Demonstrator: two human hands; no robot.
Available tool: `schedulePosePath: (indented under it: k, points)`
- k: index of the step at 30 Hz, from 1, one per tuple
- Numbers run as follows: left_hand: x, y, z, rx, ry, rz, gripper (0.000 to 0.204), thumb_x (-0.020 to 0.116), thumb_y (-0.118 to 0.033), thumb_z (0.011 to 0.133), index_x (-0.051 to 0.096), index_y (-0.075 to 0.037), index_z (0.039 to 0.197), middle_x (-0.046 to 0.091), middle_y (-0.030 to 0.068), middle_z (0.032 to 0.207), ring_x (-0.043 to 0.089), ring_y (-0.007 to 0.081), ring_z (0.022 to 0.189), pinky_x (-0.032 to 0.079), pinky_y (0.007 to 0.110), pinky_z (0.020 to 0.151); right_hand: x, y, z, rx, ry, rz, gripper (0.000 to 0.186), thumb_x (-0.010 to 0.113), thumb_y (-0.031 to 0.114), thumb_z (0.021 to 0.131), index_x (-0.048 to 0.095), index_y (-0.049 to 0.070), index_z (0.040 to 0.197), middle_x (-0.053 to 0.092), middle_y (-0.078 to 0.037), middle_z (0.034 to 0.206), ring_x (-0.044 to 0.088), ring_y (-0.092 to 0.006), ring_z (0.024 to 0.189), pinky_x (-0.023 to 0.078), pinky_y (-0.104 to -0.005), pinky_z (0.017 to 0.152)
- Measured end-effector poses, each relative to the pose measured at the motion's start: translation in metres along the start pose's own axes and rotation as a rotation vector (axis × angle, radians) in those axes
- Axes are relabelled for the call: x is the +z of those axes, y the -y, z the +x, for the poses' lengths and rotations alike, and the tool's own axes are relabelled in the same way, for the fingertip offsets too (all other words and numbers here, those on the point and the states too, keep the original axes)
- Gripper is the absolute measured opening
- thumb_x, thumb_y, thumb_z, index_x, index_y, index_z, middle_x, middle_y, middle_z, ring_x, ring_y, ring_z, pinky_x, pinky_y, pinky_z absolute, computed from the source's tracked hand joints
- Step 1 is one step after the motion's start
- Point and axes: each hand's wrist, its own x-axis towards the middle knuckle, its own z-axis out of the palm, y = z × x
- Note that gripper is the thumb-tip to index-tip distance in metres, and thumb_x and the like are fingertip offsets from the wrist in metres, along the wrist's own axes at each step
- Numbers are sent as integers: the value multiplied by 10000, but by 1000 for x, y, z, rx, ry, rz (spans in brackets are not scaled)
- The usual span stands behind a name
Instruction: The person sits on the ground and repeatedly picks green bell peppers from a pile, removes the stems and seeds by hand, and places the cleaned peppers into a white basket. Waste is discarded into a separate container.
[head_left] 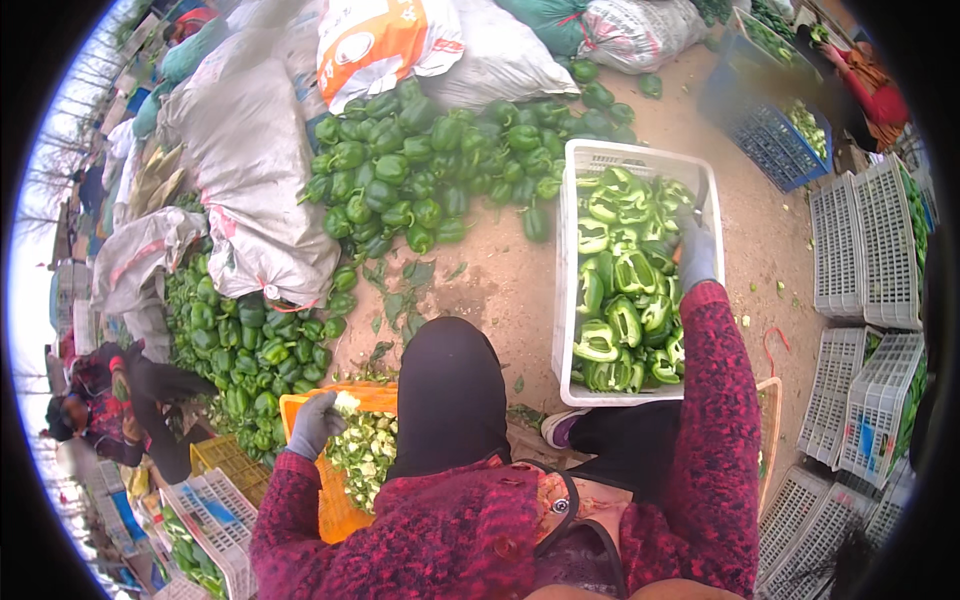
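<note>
My left hand [314,428], in a grey glove, pinches a pale pepper core [346,403] over an orange crate [300,410] that holds many cores and seeds [365,455]. My right hand [697,255], also gloved, is closed on what looks like an orange-handled knife [681,253], partly hidden, at the right inner side of a white crate [568,300]. That crate is filled with cut green pepper halves [628,275]. My dark-trousered knee rises between the two crates.
Heaps of whole peppers [390,150] and sacks [240,170] lie ahead and left. A blue crate [780,150] stands back right, stacked grey crates [860,240] along the right. One person [120,410] works at the left, another [875,100] at the upper right.
</note>
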Motion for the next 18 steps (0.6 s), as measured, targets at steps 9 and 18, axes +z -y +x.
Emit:
schedulePosePath:
  k: [9, 18]
  points:
    - [7, -124, 101, 588, -421, 1305, 426, 673, -455, 929, 677, -49, 1059, 720, 224, 1002, 697, 418, 971, 547, 512, 851, -41, 14, -101, -278, 357, -114, 519, 579, 312, 1050, 523, -25, 1440, 708, -89, 1220, 456, -50, 568, 428, -227, 535]
    - [201, -288, 337, 445, -407, 1298, 963, 806, -393, 781, 340, -110, 1575, 279, 183, 1667, 555, 373, 1371, 501, 494, 1080, -26, -16, -180, 60, 167, -34, 555, 583, 389, 1040, 546, -46, 1383, 717, -77, 1034, 444, -47, 528, 408, -213, 522]
